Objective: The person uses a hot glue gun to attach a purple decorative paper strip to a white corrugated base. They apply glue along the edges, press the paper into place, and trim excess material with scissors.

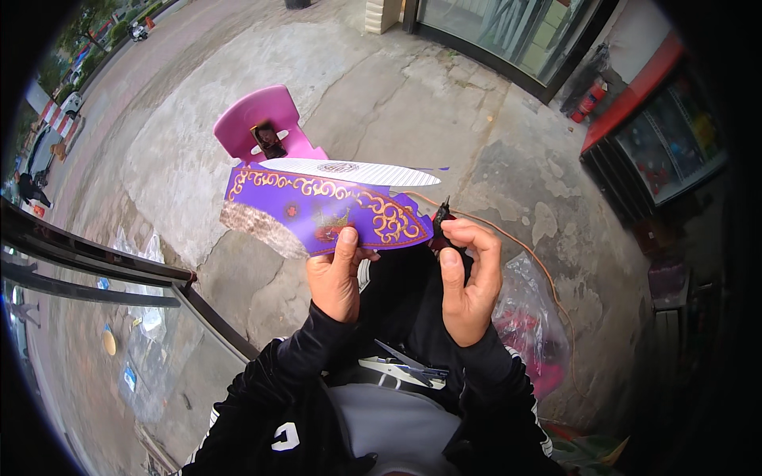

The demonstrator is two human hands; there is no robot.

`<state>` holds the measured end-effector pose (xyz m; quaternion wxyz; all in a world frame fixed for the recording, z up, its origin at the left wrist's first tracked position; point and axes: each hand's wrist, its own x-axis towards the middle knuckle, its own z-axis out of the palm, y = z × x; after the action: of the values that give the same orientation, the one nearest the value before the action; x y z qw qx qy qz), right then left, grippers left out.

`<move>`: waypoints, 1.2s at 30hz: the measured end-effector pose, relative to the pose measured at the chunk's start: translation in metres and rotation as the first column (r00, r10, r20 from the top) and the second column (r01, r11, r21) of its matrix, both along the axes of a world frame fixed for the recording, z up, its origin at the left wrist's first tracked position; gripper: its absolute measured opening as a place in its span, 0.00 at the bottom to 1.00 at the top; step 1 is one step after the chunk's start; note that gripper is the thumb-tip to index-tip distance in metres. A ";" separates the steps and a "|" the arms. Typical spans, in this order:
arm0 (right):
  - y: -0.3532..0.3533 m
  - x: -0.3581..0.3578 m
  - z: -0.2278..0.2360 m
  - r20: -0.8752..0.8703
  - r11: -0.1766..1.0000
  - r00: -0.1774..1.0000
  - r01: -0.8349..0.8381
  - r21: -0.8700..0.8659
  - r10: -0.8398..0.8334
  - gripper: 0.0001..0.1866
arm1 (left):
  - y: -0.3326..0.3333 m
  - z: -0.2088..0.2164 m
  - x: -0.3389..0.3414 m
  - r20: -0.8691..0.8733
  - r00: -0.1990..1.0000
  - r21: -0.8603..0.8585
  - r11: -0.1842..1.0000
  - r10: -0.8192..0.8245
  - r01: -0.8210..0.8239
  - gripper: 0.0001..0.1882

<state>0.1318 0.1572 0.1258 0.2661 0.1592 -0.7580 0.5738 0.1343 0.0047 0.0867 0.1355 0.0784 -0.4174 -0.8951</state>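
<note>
My left hand [337,278] grips the lower edge of a purple paper cutout [309,202], thumb on top. The cutout has gold scrolls, a small red-and-gold figure and a brown fur-patterned curve at its lower left. A white striped panel [357,170] with a dark round mark shows along its far side. My right hand [474,278] is just beyond the cutout's right end, fingers half bent and thumb apart from them. A dark, pointed object with some red [442,218] shows at its fingertips; I cannot tell whether they touch it.
A pink plastic chair [262,123] stands ahead, bearing a dark gold-edged item [268,140]. Dark-bladed scissors [409,361] lie over my lap. An orange cord [540,266] curves past a clear plastic bag [532,333] at right. A glass door [103,285] is at left, a drinks cooler [663,135] at right.
</note>
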 end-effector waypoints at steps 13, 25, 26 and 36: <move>0.020 0.000 -0.001 0.245 0.985 0.965 -0.127 0.119 0.095 0.13 | 0.047 -0.039 0.055 0.096 0.915 -0.037 0.917 -0.392 0.396 0.18; 0.029 0.039 -0.019 0.477 0.974 0.853 -0.144 -0.174 0.212 0.16 | 0.027 -0.027 0.060 0.016 0.912 0.181 0.898 -0.410 0.400 0.22; 0.028 0.042 -0.019 0.441 0.991 0.887 -0.118 -0.068 0.136 0.16 | 0.026 -0.024 0.060 0.023 0.909 0.231 0.887 -0.417 0.401 0.24; 0.013 0.041 -0.013 0.148 0.968 0.986 0.040 0.246 -0.078 0.10 | 0.020 -0.024 0.070 0.116 0.909 -0.029 0.913 -0.400 0.406 0.21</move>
<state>0.1732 0.1703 0.1129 0.2013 0.1221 -0.8454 0.4795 0.2044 0.0249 0.0626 -0.0728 0.0351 -0.4548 -0.8869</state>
